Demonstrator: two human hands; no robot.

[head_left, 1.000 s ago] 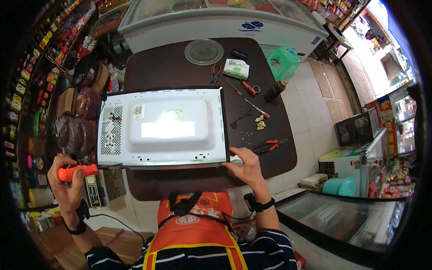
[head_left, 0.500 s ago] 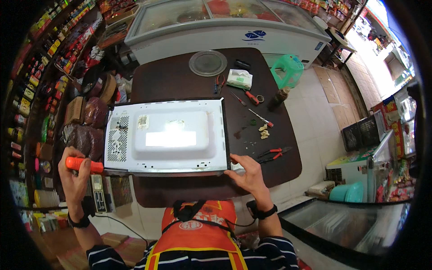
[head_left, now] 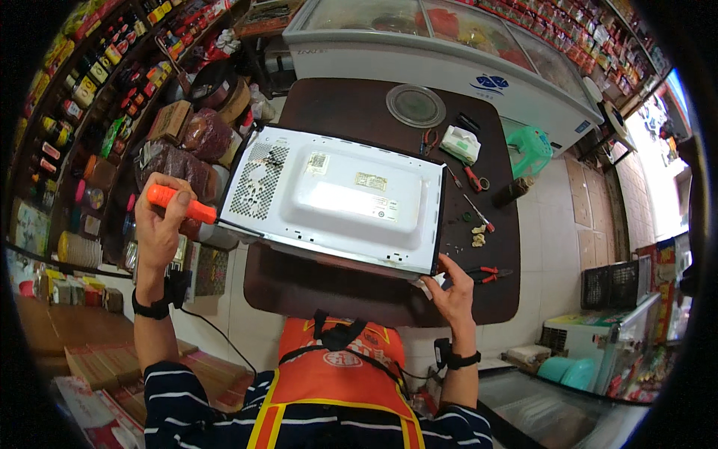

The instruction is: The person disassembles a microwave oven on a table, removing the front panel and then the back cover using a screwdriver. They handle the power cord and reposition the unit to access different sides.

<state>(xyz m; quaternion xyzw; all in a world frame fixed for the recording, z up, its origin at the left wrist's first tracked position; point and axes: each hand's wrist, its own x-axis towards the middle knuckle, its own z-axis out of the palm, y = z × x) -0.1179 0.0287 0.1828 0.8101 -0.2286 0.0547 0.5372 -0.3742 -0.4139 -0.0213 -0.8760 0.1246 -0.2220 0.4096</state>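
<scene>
A white microwave oven casing [head_left: 299, 224] with a vent grid and a raised panel lies across the dark table [head_left: 336, 288]. My left hand [head_left: 161, 217] is wrapped round a thick orange-handled tool [head_left: 196, 209], its far end against the casing's near left corner; any shaft or blade is hidden. At the near right corner, my right hand [head_left: 452, 292] grips the casing's lower edge between thumb and fingers. A small whitish piece [head_left: 426, 285] shows beside that thumb, too unclear to name.
Right of the casing are red-handled pliers [head_left: 490, 275], screwdrivers [head_left: 479, 213], a tissue pack [head_left: 460, 144], a dark bottle [head_left: 514, 191] and a glass turntable plate [head_left: 416, 105]. A chest freezer [head_left: 449, 71] stands behind, a green stool [head_left: 529, 152] right, stocked shelves [head_left: 97, 82] left.
The whole view has turned and shifted, so table and casing sit further right in it and slant. Both hands keep their places at the casing's near corners.
</scene>
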